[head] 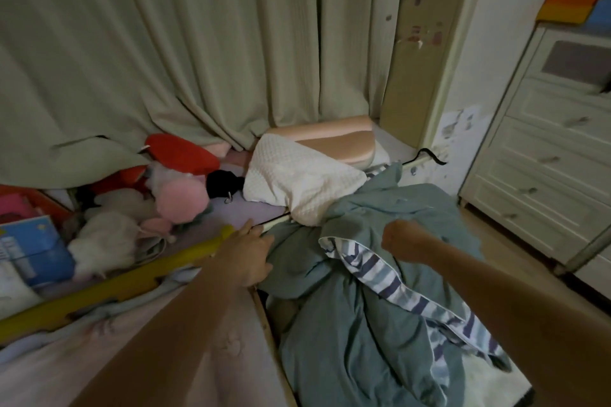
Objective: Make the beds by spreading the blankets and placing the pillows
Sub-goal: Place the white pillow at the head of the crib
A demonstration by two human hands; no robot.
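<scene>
Near blanket: teal blanket (357, 334) lies bunched in a heap on the right bed, its striped underside (393, 281) folded up along a diagonal.
Right hand: right hand (405, 238) is closed in a fist on the far part of the heap; it seems to clutch a fold of the cloth, though the fingers themselves are hidden under the knuckles.
Left hand: left hand (249, 249) lies at the left edge of the blanket, fingers (246, 228) straight and close together, resting beside the white rail (274, 223) between the two beds.
Pillows: white pillow (297, 178) sits at the far end, its near corner covered by the blanket; pink pillow (334, 139) stands behind it against the curtain (165, 43).
Left bed: soft toys (132, 205) and a yellow board (115, 287) crowd it.
Step, as I judge: pulling the blanket open to spread it.
How to do well: find a true edge or corner before pulling, not a middle fold; lift high so the striped side turns under; draw toward the near end so the white pillow becomes free.
Risk: the cloth may drag the white pillow along.
</scene>
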